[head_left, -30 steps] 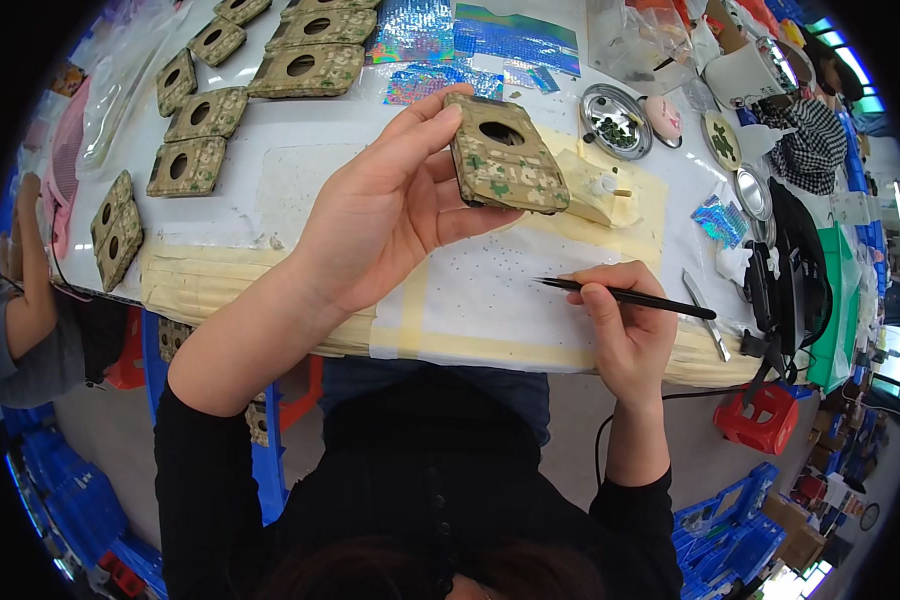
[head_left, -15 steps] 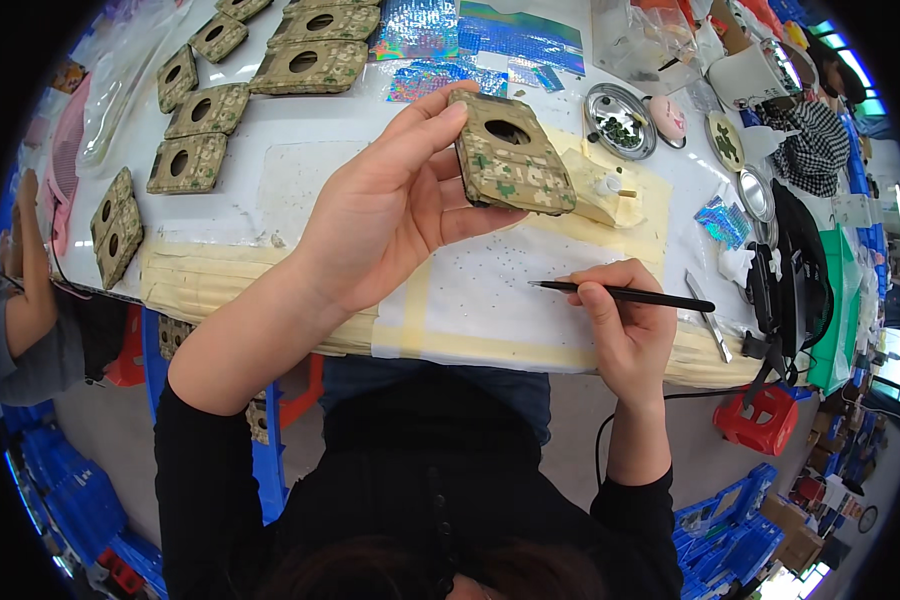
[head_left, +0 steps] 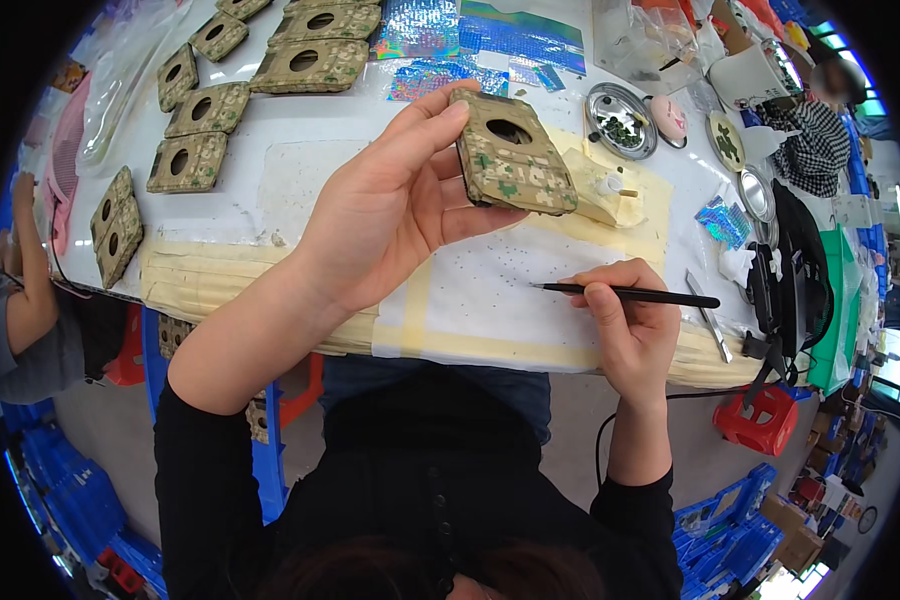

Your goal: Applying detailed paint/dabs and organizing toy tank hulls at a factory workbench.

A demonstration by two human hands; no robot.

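My left hand (head_left: 370, 210) is closed on the edge of a camouflage-patterned case (head_left: 520, 172) with a round hole near its upper end. It holds the case tilted above the table, thumb on the near face and fingers behind. My right hand (head_left: 635, 330) pinches a slim black pen-like tool (head_left: 660, 297), its narrow tip pointing left, below the case and apart from it. Under that tip lies a white sheet (head_left: 450, 315) scattered with tiny dark specks. A small pale cup (head_left: 608, 185) stands on a yellowish taped block just right of the case.
More camouflage cases (head_left: 188, 163) lie at the left and back. Holographic pouches (head_left: 420, 78) are behind my left hand. At the right are a round tin (head_left: 620, 120) of dark green pieces, a metal blade-like tool (head_left: 708, 318) and a black bag (head_left: 805, 250). Another person's arm (head_left: 35, 260) shows far left.
My right hand and the black tool have shifted slightly to the right. My left hand and the case stay almost still.
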